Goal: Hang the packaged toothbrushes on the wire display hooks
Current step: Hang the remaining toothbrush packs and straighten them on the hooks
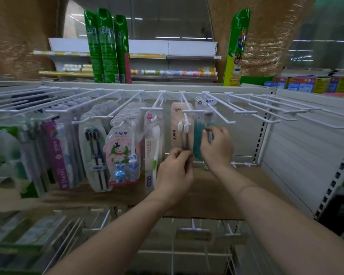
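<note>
A row of white wire display hooks [220,115] juts from the shelf back. Beige AUBO toothbrush packs [177,126] hang on one hook; my left hand [174,173] pinches the lower edge of the front pack. Beside them hangs a teal-and-clear toothbrush pack [198,139] with a blue-lettered header, and my right hand [216,146] grips its right side at mid height. Both hands are curled around packaging. The bottoms of both packs are hidden behind my hands.
To the left hang a pink children's toothbrush pack [121,155], a black-bristled set [93,151] and a purple box [57,153]. Bare hooks [266,114] extend to the right. Brown cardboard [207,197] lies on the shelf below. Green spray cans [105,48] stand on top.
</note>
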`<control>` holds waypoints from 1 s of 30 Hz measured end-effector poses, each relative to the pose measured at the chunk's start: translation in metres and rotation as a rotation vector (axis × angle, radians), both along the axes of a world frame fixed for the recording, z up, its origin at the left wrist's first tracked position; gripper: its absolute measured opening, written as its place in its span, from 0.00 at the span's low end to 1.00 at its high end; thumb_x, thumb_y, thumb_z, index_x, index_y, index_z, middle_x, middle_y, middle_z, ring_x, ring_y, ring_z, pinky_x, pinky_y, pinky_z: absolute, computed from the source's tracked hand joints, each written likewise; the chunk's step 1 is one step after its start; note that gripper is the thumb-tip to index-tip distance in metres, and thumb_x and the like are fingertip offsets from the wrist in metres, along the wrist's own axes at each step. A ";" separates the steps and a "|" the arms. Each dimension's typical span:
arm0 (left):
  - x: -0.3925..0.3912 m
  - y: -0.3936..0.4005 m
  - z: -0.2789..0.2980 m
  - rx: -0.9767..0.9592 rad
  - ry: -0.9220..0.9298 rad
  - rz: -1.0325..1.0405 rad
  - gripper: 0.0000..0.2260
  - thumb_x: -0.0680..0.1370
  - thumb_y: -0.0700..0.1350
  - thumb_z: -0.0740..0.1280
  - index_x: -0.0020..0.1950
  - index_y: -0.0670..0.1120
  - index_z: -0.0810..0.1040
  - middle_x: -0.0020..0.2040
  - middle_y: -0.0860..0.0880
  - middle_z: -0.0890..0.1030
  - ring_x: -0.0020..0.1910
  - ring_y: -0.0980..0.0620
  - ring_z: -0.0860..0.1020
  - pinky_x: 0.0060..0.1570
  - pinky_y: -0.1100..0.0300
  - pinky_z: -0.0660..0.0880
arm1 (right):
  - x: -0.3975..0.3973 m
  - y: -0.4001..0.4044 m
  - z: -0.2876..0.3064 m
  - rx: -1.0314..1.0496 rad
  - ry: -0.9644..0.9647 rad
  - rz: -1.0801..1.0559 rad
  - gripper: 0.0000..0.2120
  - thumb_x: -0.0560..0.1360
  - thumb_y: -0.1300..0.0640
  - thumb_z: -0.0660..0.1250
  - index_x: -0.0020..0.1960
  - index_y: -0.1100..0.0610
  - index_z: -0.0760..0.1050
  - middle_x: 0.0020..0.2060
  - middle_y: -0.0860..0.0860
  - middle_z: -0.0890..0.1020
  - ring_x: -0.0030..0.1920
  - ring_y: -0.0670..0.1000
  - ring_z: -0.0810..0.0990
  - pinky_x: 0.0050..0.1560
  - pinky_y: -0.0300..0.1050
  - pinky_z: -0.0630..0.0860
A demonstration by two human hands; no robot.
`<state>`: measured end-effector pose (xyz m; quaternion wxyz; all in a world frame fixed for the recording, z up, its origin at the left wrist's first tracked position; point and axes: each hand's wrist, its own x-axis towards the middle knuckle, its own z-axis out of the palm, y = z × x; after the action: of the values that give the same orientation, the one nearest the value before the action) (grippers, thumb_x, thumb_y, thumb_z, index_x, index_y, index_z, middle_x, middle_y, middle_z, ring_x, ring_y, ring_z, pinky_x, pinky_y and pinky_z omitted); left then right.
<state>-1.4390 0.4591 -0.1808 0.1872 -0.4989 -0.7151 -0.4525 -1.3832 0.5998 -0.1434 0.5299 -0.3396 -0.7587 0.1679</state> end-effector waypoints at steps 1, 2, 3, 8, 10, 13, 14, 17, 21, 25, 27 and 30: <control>0.003 -0.005 0.000 -0.006 -0.004 -0.005 0.11 0.79 0.45 0.68 0.61 0.47 0.82 0.57 0.51 0.79 0.51 0.51 0.79 0.53 0.57 0.77 | 0.004 -0.008 0.001 0.037 0.052 0.004 0.11 0.80 0.53 0.64 0.56 0.57 0.81 0.53 0.56 0.79 0.53 0.59 0.79 0.52 0.51 0.74; 0.007 -0.010 0.000 -0.009 -0.002 -0.014 0.11 0.80 0.46 0.68 0.61 0.48 0.82 0.57 0.51 0.78 0.51 0.52 0.78 0.53 0.58 0.76 | 0.007 -0.016 0.001 0.070 0.091 0.011 0.11 0.80 0.53 0.64 0.56 0.58 0.80 0.52 0.55 0.80 0.51 0.59 0.79 0.51 0.51 0.74; 0.009 -0.015 0.000 -0.011 0.001 -0.021 0.11 0.79 0.45 0.68 0.61 0.48 0.82 0.56 0.51 0.78 0.51 0.52 0.78 0.52 0.59 0.76 | 0.009 -0.024 0.002 0.096 0.116 0.025 0.11 0.80 0.52 0.64 0.56 0.58 0.80 0.52 0.55 0.80 0.51 0.58 0.80 0.50 0.50 0.74; 0.014 -0.046 0.003 -0.002 0.023 -0.002 0.08 0.78 0.45 0.69 0.55 0.48 0.83 0.53 0.49 0.80 0.48 0.47 0.80 0.49 0.54 0.77 | 0.016 -0.055 -0.002 0.202 0.066 0.071 0.16 0.79 0.49 0.62 0.58 0.59 0.80 0.51 0.55 0.81 0.50 0.58 0.80 0.51 0.51 0.76; 0.011 -0.057 0.005 0.005 0.038 0.026 0.08 0.77 0.45 0.67 0.55 0.48 0.83 0.53 0.49 0.81 0.49 0.47 0.80 0.50 0.53 0.76 | 0.017 -0.067 -0.006 0.230 0.018 0.061 0.15 0.78 0.51 0.63 0.58 0.59 0.80 0.51 0.55 0.81 0.51 0.59 0.79 0.51 0.50 0.75; 0.004 -0.071 0.009 0.001 0.055 0.077 0.11 0.76 0.45 0.66 0.56 0.48 0.83 0.52 0.47 0.82 0.53 0.45 0.78 0.53 0.51 0.76 | 0.017 -0.082 -0.009 0.251 -0.089 0.025 0.15 0.76 0.52 0.65 0.58 0.60 0.79 0.52 0.58 0.79 0.51 0.62 0.77 0.52 0.52 0.75; 0.001 -0.076 0.011 -0.007 0.054 0.103 0.11 0.76 0.45 0.66 0.57 0.47 0.83 0.53 0.47 0.82 0.54 0.44 0.77 0.55 0.51 0.75 | 0.017 -0.087 -0.010 0.248 -0.126 0.023 0.16 0.76 0.53 0.65 0.60 0.60 0.78 0.54 0.59 0.79 0.52 0.63 0.77 0.53 0.53 0.75; -0.006 -0.086 0.015 0.010 0.085 0.159 0.12 0.75 0.44 0.68 0.57 0.46 0.84 0.54 0.45 0.82 0.57 0.43 0.76 0.59 0.49 0.74 | 0.015 -0.096 -0.011 0.247 -0.252 -0.002 0.20 0.75 0.53 0.67 0.64 0.59 0.78 0.60 0.60 0.77 0.58 0.63 0.76 0.61 0.56 0.75; -0.013 -0.093 0.013 0.007 0.086 0.183 0.13 0.75 0.43 0.70 0.59 0.45 0.84 0.57 0.45 0.82 0.60 0.43 0.74 0.63 0.47 0.72 | 0.013 -0.107 -0.010 0.297 -0.366 -0.024 0.27 0.74 0.53 0.69 0.71 0.58 0.73 0.70 0.61 0.71 0.66 0.64 0.71 0.68 0.57 0.70; -0.020 -0.091 0.007 0.059 0.096 0.191 0.12 0.75 0.42 0.71 0.58 0.46 0.85 0.57 0.45 0.81 0.60 0.42 0.74 0.63 0.45 0.74 | 0.006 -0.107 -0.007 0.346 -0.416 -0.067 0.32 0.74 0.53 0.68 0.76 0.54 0.67 0.76 0.61 0.60 0.74 0.64 0.62 0.72 0.60 0.66; -0.024 -0.088 0.008 0.094 0.109 0.187 0.12 0.74 0.41 0.72 0.57 0.46 0.84 0.58 0.45 0.81 0.60 0.42 0.74 0.63 0.46 0.74 | 0.000 -0.102 -0.004 0.344 -0.427 -0.083 0.34 0.74 0.52 0.67 0.78 0.52 0.63 0.76 0.59 0.56 0.75 0.65 0.59 0.72 0.61 0.66; -0.028 -0.081 0.012 0.159 0.119 0.196 0.13 0.72 0.39 0.74 0.57 0.46 0.84 0.57 0.45 0.81 0.59 0.43 0.74 0.61 0.44 0.74 | -0.011 -0.094 0.000 0.328 -0.456 -0.083 0.37 0.73 0.52 0.67 0.79 0.50 0.60 0.76 0.59 0.57 0.75 0.66 0.57 0.72 0.64 0.65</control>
<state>-1.4674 0.3784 -0.1688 0.3116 -0.4362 -0.7100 -0.4567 -1.3941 0.5060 -0.1431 0.4000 -0.3091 -0.8607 -0.0598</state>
